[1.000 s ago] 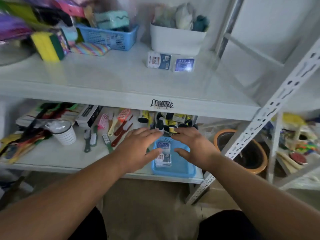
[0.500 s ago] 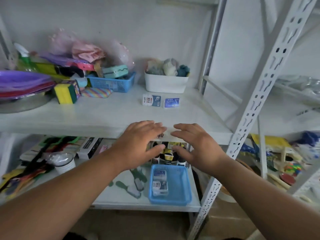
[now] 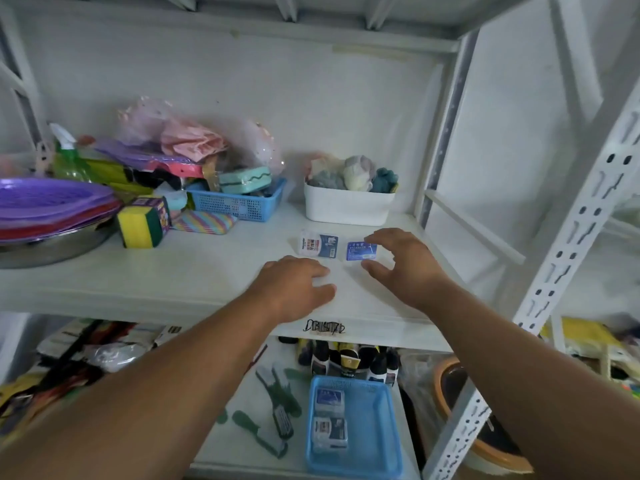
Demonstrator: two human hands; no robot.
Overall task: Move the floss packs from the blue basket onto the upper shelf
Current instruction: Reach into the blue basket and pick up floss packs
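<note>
Nearest, on the lower shelf [image 3: 242, 386], the blue basket [image 3: 372, 441] holds two floss packs, one [image 3: 330, 398] toward its far end and another [image 3: 330, 433] just in front of it; green-handled brushes [image 3: 277, 407] lie to its left and small dark bottles [image 3: 346, 360] stand behind it. Above, both forearms reach over the front edge of the upper shelf [image 3: 173, 282]. The left hand [image 3: 298, 289] lies palm down, fingers loosely spread, holding nothing. The right hand [image 3: 405, 263] hovers with fingers and thumb curved apart, empty, its fingertips over the right of two floss packs [image 3: 356, 251] lying side by side; the left pack [image 3: 318, 244] lies clear of both hands. Farther back stand a white bin [image 3: 348, 206] of cloths and a blue perforated basket [image 3: 239, 202].
</note>
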